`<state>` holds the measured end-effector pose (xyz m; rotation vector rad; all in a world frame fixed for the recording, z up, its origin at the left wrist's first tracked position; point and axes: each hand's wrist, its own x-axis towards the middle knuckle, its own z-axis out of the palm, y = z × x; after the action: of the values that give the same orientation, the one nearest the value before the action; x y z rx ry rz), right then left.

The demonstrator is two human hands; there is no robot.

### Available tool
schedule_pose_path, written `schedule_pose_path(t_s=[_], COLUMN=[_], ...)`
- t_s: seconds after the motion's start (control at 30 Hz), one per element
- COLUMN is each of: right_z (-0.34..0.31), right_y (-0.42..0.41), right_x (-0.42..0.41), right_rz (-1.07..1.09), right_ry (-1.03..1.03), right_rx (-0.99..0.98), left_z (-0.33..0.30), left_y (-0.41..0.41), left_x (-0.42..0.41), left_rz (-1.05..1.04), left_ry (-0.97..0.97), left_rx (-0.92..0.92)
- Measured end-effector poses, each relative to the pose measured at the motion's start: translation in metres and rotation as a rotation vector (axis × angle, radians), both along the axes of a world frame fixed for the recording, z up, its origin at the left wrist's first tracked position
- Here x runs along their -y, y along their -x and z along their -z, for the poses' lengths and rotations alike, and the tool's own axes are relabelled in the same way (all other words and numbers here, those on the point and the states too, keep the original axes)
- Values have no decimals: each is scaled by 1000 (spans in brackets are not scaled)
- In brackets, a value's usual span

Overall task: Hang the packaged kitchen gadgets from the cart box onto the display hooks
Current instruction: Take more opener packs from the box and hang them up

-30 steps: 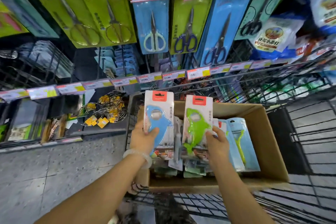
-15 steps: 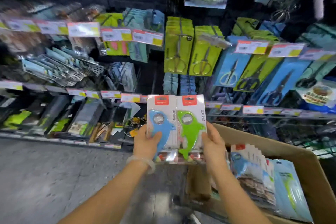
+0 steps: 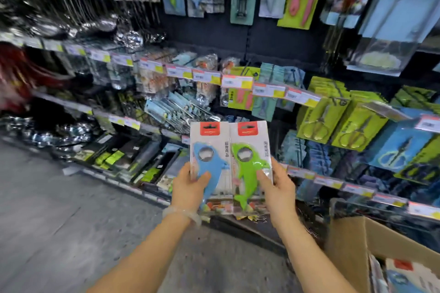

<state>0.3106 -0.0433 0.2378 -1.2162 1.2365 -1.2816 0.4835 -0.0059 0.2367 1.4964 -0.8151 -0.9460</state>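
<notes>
My left hand (image 3: 190, 185) grips the blue dolphin package (image 3: 210, 166) and my right hand (image 3: 278, 188) grips the green dolphin package (image 3: 251, 166); I hold them upright, edges touching, before the display shelves (image 3: 238, 83); the cardboard box (image 3: 352, 240) sits at lower right.

The cardboard box (image 3: 352, 242) is cut off at the lower right corner, the shelves (image 3: 47, 102) on the far left smear into blur, and the price tags (image 3: 237, 81) are unreadable.
</notes>
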Motion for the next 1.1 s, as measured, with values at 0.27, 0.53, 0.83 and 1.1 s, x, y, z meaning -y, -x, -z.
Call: schedule_pose_path(t_s=[0.27,0.53,0.83,1.1], right_z=[-40,-80,-129,-172], right_y=[-60,-102,-130,-157], right_x=[52,139,245,301], right_rz=[-92,-93,-96,-80], right_ry=[115,235,374,478], right_rx=[4,85,77,46], left_z=[-46,-93,-145,-169], left_y=[-55,-94,-119,-146], left_x=[37,120,218,279], left_rz=[-104,-109,-45,-77], left_ry=[135,268,402,485], left_rx=[42,64,25,-78])
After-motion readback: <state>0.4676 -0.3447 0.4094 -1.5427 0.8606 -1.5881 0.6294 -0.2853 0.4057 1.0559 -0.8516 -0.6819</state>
